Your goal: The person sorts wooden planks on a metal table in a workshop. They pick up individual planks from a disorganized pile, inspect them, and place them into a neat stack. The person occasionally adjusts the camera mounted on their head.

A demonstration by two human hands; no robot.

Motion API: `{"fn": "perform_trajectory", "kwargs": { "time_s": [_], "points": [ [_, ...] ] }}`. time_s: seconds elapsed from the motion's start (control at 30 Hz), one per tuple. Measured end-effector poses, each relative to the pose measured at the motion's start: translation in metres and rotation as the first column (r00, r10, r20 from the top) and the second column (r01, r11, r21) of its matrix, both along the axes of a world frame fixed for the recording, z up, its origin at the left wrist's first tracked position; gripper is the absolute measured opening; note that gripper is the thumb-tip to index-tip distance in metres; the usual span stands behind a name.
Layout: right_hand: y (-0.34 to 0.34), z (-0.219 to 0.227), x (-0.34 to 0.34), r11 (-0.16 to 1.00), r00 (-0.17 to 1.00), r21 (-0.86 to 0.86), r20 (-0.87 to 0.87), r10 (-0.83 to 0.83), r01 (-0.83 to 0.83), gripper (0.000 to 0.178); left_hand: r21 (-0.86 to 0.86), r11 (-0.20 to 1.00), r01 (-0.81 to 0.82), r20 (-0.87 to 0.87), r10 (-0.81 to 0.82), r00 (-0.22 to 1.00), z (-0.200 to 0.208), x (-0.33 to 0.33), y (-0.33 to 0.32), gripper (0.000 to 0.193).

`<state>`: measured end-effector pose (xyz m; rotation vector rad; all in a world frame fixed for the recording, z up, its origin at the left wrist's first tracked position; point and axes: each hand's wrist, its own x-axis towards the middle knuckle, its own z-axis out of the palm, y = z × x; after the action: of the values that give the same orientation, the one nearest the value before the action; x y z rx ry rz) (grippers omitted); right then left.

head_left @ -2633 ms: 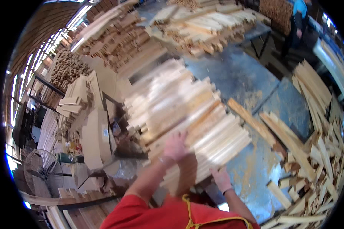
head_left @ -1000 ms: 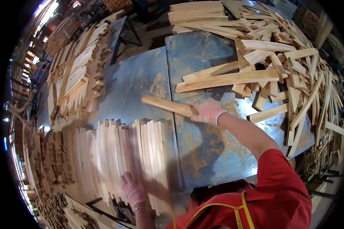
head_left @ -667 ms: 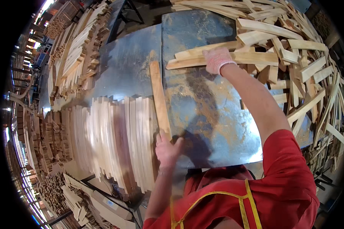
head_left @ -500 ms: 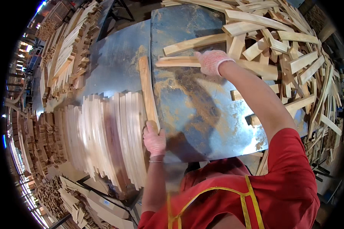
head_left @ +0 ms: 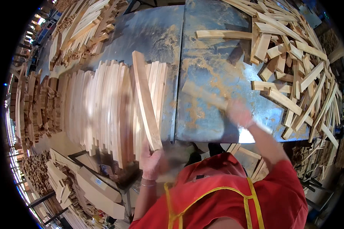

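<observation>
My left hand (head_left: 151, 165), in a pale pink knit glove, grips the near end of a wooden strip (head_left: 144, 100). That strip slants over a tight row of upright-edged wooden strips (head_left: 103, 107) at the left. My right hand (head_left: 239, 113), gloved alike and blurred by motion, is closed on another wooden strip (head_left: 203, 95), which extends leftward over the metal table (head_left: 214, 126) and is smeared too. A single strip (head_left: 225, 34) lies farther back on the table, its right end at the loose heap.
A jumbled heap of wooden strips (head_left: 309, 82) covers the table's right side. More stacked strips (head_left: 82, 26) stand at the far left. Sawdust is scattered over the metal top, which has a seam (head_left: 178, 76). Cardboard (head_left: 97, 183) sits below at the lower left.
My right hand has drawn a strip from near the heap toward me. My left hand has lifted its strip and tilted it over the row. The view has shifted.
</observation>
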<state>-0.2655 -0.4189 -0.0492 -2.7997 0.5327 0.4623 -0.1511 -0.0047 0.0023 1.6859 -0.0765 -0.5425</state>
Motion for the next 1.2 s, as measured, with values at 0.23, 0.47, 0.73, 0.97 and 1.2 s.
{"fn": "perform_trajectory", "kwargs": {
  "time_s": [0.23, 0.47, 0.73, 0.97, 1.2],
  "points": [
    [-0.044, 0.031, 0.061, 0.941, 0.942, 0.11, 0.064, -0.328, 0.32, 0.036, 0.479, 0.872, 0.098, 0.424, -0.328, 0.844, -0.029, -0.031, 0.018, 0.063],
    [-0.057, 0.015, 0.108, 0.888, 0.888, 0.134, 0.08, -0.452, 0.44, 0.036, 0.725, 0.677, -0.125, 0.611, -0.548, 0.571, -0.074, -0.014, 0.018, 0.073],
    [0.063, 0.024, 0.114, 0.445, 0.818, 0.776, -0.154, -0.555, 0.448, 0.061, 0.843, 0.538, 0.004, 0.419, -0.661, 0.623, -0.018, -0.023, -0.08, 0.074],
    [0.014, 0.012, -0.035, 0.289, 0.964, 0.922, -0.227, -0.141, 0.259, 0.053, 0.909, 0.299, -0.29, 0.415, -0.607, 0.677, -0.054, 0.007, -0.07, 0.086],
    [-0.077, -0.086, -0.41, -0.915, 0.403, 0.385, -0.862, -0.309, 0.122, 0.036, 0.765, 0.625, 0.153, 0.179, -0.435, 0.883, -0.071, -0.08, -0.079, 0.052]
  ]
}}
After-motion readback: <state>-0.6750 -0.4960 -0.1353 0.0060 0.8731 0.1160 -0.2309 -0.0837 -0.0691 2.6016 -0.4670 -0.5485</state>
